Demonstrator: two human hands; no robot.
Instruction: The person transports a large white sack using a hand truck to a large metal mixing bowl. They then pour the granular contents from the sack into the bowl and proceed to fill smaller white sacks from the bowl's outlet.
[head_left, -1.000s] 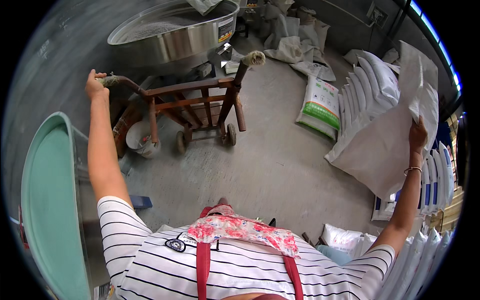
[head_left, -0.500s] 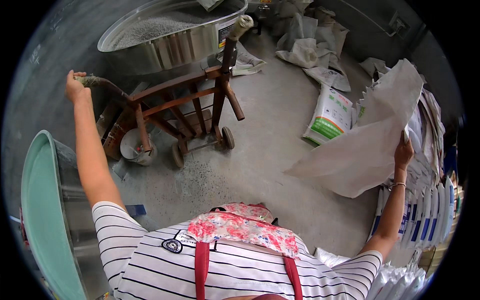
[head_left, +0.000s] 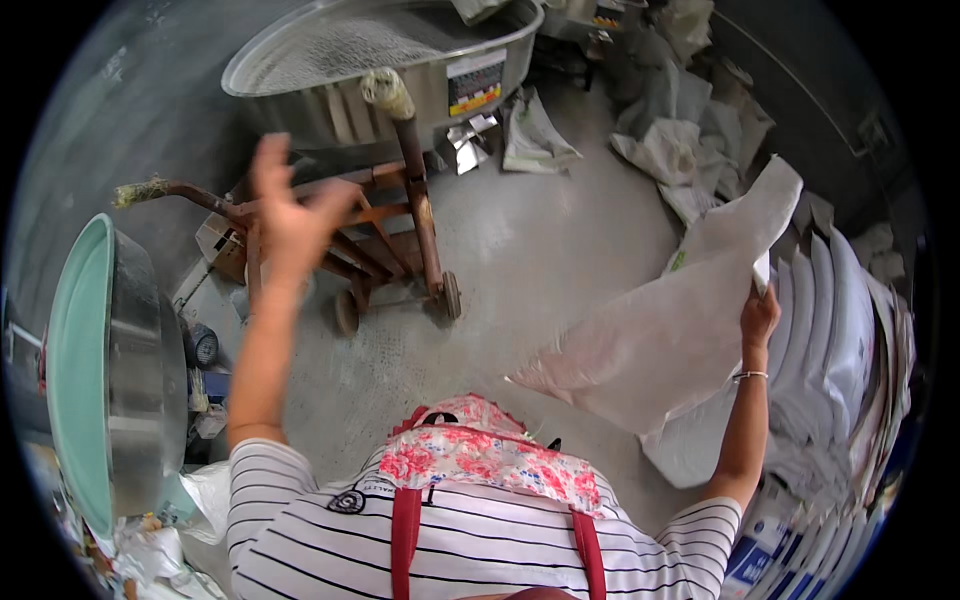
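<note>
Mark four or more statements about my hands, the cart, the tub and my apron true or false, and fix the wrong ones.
1. The right hand holds a white bag. True.
2. The cart has wheels. True.
3. The left hand grips a cart handle. False: its fingers are spread, on neither handle.
4. The metal tub beyond the cart is full of water. False: it holds grey grainy material.
5. The apron has flowers on it. True.

left hand (head_left: 290, 215): blurred | metal tub (head_left: 310, 118): cut by top edge | rusty cart (head_left: 425, 230): partly hidden
</note>
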